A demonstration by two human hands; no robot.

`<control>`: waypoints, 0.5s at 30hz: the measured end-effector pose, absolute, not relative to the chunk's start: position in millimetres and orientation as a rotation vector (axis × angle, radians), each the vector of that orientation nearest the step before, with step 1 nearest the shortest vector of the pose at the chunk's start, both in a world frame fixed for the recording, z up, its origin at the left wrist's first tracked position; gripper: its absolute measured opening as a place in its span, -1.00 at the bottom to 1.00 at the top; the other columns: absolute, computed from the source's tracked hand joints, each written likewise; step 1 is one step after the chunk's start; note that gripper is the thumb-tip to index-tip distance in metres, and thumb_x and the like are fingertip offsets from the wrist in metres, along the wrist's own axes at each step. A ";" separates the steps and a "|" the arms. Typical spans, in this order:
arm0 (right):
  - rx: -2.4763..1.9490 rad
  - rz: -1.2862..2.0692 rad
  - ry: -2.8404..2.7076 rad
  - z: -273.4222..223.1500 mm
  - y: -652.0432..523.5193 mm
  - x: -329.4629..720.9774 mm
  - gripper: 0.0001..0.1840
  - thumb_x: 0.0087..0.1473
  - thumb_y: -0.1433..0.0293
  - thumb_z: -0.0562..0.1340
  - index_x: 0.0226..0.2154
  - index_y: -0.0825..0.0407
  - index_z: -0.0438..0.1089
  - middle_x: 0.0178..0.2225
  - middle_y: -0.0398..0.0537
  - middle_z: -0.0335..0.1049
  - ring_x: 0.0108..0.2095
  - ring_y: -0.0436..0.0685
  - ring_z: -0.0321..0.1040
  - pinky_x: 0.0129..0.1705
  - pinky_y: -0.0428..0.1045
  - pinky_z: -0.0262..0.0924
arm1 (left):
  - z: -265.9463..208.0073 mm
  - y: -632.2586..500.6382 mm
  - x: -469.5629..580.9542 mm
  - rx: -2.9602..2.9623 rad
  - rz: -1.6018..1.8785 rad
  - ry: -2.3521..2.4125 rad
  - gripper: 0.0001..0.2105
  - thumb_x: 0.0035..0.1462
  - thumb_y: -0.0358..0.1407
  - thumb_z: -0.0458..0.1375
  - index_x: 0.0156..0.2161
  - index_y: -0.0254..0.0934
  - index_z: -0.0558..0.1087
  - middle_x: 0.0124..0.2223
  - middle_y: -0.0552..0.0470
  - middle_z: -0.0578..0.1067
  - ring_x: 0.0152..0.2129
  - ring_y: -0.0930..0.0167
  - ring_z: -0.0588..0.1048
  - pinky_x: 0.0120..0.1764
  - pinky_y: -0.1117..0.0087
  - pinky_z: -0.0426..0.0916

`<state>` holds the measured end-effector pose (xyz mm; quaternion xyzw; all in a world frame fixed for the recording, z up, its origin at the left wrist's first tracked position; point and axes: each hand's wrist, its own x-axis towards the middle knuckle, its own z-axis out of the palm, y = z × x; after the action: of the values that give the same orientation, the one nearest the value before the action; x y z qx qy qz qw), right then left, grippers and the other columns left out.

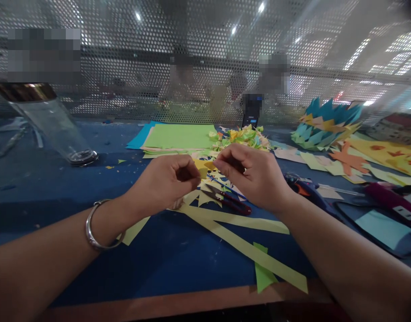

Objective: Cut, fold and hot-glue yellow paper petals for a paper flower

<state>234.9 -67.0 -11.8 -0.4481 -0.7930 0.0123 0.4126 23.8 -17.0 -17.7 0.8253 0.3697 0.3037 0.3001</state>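
Observation:
My left hand, with a silver bangle on its wrist, pinches one side of a small yellow paper piece. Across from it, the fingertips of my right hand are closed on the other side of the same piece. Part of the paper is hidden behind the fingers, so its full shape cannot be made out. Below and between the hands lie dark red thread snips among pale paper scraps. Long pale yellow paper strips stretch beneath them on the blue table.
Green paper sheets lie stacked behind my hands, beside a pile of small folded paper pieces. A glass bottle stands left. On the right are a paper crown, a purple tool and an orange paper cutout.

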 end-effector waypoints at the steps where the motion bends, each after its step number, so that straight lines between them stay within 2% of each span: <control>1: -1.129 0.024 -2.002 -12.2 -66.7 234.7 -0.82 0.28 0.36 0.17 -0.38 0.04 0.32 -0.44 -0.14 0.32 -0.47 -0.01 0.16 -0.38 -0.06 0.04 | -18.7 -16.1 23.7 2.180 0.810 0.981 -0.98 0.04 -0.33 0.25 -0.38 -0.22 0.51 -0.42 0.06 0.55 -0.49 0.41 0.48 -0.38 0.40 0.33; 7: -1.139 -0.001 -2.133 -15.8 -63.3 234.9 -0.83 0.27 0.37 0.17 -0.37 0.05 0.34 -0.44 -0.13 0.32 -0.41 0.02 0.21 -0.35 -0.06 0.04 | -14.1 -21.1 26.8 1.908 0.829 0.829 -0.91 0.05 -0.29 0.30 -0.32 -0.25 0.53 -0.31 -0.01 0.58 -0.33 0.35 0.54 -0.23 0.34 0.41; 9: -1.143 -0.021 -2.138 -15.9 -63.8 235.2 -0.82 0.28 0.36 0.16 -0.36 0.05 0.34 -0.43 -0.12 0.33 -0.40 0.02 0.22 -0.35 -0.05 0.05 | -12.3 -23.3 28.0 1.781 0.842 0.772 -0.90 0.07 -0.28 0.30 -0.33 -0.26 0.50 -0.32 0.02 0.56 -0.33 0.39 0.54 -0.20 0.35 0.42; 12: -1.131 -0.028 -2.133 -15.4 -65.1 234.7 -0.82 0.29 0.34 0.16 -0.34 0.05 0.35 -0.42 -0.11 0.35 -0.39 0.03 0.24 -0.33 -0.05 0.06 | -12.3 -24.6 29.3 1.614 0.886 0.729 -0.87 0.08 -0.31 0.31 -0.33 -0.27 0.44 -0.37 0.10 0.51 -0.38 0.48 0.52 -0.24 0.43 0.41; 15: -1.097 -0.013 -2.156 -15.6 -65.2 233.3 -0.83 0.29 0.36 0.15 -0.34 0.04 0.35 -0.40 -0.10 0.36 -0.38 0.03 0.26 -0.32 -0.06 0.08 | -13.2 -24.8 30.4 1.555 0.868 0.762 -0.78 0.04 -0.33 0.34 -0.26 -0.26 0.39 -0.35 0.10 0.50 -0.39 0.47 0.53 -0.34 0.46 0.39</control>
<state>233.3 -65.2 -15.6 -0.4243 -0.8337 -0.0050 0.3535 30.4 -24.8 -13.2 0.6615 0.3241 0.3693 0.5666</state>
